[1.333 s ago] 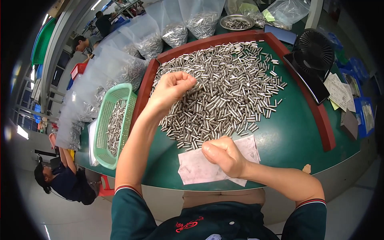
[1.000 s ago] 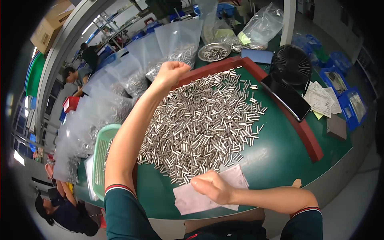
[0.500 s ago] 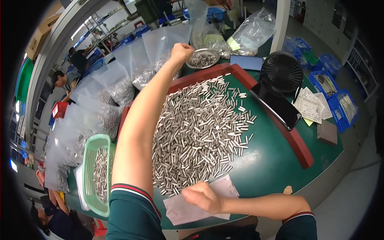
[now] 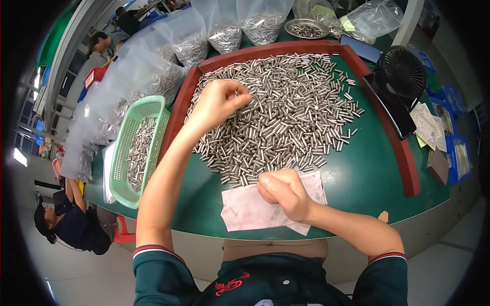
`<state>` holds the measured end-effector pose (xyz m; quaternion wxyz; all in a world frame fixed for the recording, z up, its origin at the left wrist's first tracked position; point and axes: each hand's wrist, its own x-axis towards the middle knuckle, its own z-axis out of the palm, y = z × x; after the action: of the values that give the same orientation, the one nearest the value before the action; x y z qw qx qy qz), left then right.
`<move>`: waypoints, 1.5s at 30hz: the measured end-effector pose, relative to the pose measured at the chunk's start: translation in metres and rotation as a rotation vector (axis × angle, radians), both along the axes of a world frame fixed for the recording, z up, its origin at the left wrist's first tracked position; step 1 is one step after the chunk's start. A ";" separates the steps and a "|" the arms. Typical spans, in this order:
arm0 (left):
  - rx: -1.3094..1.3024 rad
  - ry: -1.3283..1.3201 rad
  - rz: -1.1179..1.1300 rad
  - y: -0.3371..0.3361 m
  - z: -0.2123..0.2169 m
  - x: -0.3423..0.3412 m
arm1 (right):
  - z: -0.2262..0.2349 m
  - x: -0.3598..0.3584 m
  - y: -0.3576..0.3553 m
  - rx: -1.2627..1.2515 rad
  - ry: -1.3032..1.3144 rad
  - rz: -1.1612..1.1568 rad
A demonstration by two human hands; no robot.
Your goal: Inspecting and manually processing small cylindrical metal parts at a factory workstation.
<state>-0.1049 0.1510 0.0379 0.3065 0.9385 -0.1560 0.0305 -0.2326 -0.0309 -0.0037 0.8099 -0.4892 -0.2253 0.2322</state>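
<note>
Many short silvery metal pins (image 4: 275, 117) lie in a loose, wide pile on the green tabletop (image 4: 352, 176). Over the left part of the pile is my left hand (image 4: 218, 104), its fingers curled and thumb drawn toward the fingertips; whatever it may hold is too small to make out. My right hand (image 4: 286, 193) makes a closed fist at the near edge of the pile, above a pale pinkish cloth (image 4: 245, 211). The inside of that fist is hidden.
Dark red strips (image 4: 186, 97) border the pile. A green plastic basket (image 4: 162, 122) of pins stands left, near clear bags (image 4: 222, 38) of pins. A round metal dish (image 4: 307, 29) is at the back. Right are a phone (image 4: 395, 109), black fan (image 4: 403, 71) and papers (image 4: 427, 125).
My left hand has come back from beside the metal dish to over the left part of the pile. My right fist stays by the cloth. The head view has shifted.
</note>
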 end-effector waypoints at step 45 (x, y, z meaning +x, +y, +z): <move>-1.416 0.814 0.040 0.003 -0.040 -0.090 | -0.002 0.008 -0.002 0.114 0.236 -0.013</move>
<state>-0.1945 0.1535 -0.0016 0.8590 0.4625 0.0405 -0.2159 -0.2246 -0.0332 -0.0056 0.8589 -0.4131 -0.1379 0.2696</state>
